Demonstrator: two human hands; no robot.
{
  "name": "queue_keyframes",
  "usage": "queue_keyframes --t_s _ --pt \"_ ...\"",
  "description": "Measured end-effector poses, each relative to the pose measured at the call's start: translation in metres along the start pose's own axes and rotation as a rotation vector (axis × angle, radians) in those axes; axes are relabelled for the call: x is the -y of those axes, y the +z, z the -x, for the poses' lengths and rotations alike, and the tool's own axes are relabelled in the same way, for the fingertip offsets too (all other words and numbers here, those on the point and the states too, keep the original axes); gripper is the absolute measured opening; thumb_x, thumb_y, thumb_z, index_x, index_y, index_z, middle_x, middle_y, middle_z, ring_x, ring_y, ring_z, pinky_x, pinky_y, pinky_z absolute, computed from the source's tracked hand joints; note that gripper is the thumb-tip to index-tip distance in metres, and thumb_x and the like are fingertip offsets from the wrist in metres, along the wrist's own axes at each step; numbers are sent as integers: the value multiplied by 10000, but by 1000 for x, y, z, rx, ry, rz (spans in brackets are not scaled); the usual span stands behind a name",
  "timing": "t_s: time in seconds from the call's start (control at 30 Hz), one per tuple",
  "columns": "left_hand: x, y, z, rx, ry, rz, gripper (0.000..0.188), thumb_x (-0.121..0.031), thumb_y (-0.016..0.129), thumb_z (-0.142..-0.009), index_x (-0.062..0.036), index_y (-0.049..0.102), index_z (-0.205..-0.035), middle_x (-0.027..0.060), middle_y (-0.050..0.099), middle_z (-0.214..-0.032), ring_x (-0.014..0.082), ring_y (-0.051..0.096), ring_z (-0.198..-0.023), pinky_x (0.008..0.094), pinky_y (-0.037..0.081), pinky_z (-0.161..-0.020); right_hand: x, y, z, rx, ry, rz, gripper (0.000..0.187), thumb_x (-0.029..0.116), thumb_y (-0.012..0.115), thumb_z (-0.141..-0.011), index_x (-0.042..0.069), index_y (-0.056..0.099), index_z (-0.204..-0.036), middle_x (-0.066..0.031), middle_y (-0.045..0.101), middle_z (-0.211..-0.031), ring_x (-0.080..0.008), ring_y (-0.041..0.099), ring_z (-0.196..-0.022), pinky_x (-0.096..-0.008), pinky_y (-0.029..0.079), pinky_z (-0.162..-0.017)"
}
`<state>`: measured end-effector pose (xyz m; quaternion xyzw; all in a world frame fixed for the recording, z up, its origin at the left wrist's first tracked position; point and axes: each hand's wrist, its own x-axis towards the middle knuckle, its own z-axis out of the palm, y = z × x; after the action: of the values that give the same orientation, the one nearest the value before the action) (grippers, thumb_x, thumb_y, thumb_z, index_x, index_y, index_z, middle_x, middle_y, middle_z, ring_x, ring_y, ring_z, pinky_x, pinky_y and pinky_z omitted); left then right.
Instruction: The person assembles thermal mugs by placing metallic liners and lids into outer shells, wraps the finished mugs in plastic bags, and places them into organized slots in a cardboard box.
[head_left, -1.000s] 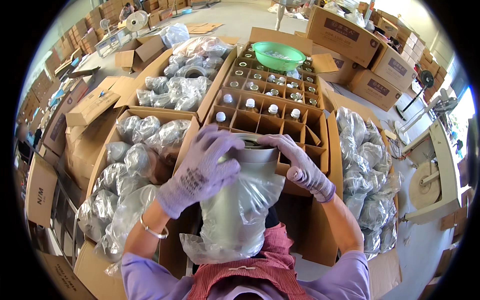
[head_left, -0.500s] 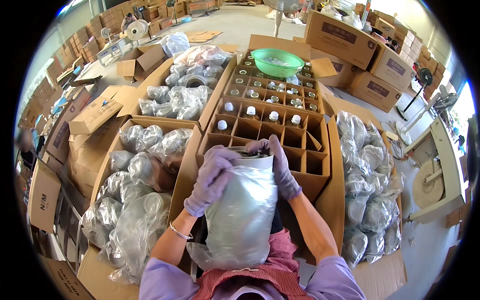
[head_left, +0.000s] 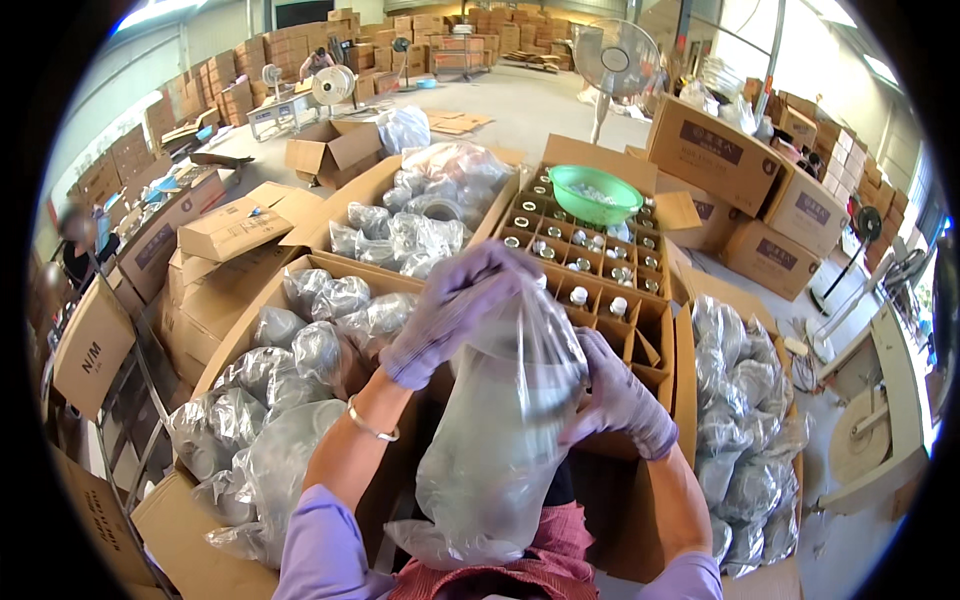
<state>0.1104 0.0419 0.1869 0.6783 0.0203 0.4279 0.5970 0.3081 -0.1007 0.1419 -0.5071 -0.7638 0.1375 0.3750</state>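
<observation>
A wide, pale cylindrical container (head_left: 490,450) stands upright before my body, inside a clear plastic bag (head_left: 525,345). My left hand (head_left: 465,305), in a lilac knitted glove, pinches the bag's gathered top and holds it pulled up above the container. Against the bag's right side curves my right hand (head_left: 622,395), gloved alike, its thumb and fingers spread round the wrapped container. The container's mouth is hidden under the film and my left hand. Just beyond my hands is a divided carton (head_left: 655,340) with white-capped bottles (head_left: 618,306) in some cells.
Open cartons of plastic-wrapped items (head_left: 290,360) lie to the left, and another wrapped batch (head_left: 735,420) to the right. A green basin (head_left: 596,196) sits on the far bottle carton. Beyond stand a pedestal fan (head_left: 615,60) and stacked cartons (head_left: 710,150).
My left hand has moved up, drawing the bag above the container's rim, which was uncovered before. My right hand has slid from the rim down to the bag's side. The view has tilted up.
</observation>
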Motion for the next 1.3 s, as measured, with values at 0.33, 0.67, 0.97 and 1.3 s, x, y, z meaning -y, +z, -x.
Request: queue_keyframes --t_s 0.33,0.67,0.97,1.3 --pt "91 -60 106 657 84 -1233 754 -179 666 -812 -77 341 -1485 167 303 -1543 348 287 -1428 525 263 -1147 -88 -3 120 -463 976 229 537 414 559 -944 -93 637 -786 -137 580 -614 -190 520 -595 -389 439 -589" --pt "102 -63 321 123 -426 -1167 513 -198 642 -848 -87 526 -1335 157 534 -1340 329 503 -1236 460 389 -1054 -79 -20 45 248 124 0 374 173 469 -982 39 555 -1320 -146 617 -1256 -247 591 -1139 -335 461 -974" --pt "29 -138 321 -768 -94 -1054 247 44 635 -874 -32 578 -1102 138 649 -1059 257 671 -930 356 559 -807 -151 202 -207 243 543 -1242 440 361 536 -987 16 555 -1260 -122 634 -1169 -170 600 -1075 -324 498 -953" --pt "32 -119 280 -1318 -305 -246 231 -145 641 -904 37 628 -1044 122 640 -1015 217 660 -941 393 618 -726 -164 247 -204 351 234 -376 326 293 593 -934 32 689 -1104 -72 695 -867 -131 611 -785 -286 505 -746"
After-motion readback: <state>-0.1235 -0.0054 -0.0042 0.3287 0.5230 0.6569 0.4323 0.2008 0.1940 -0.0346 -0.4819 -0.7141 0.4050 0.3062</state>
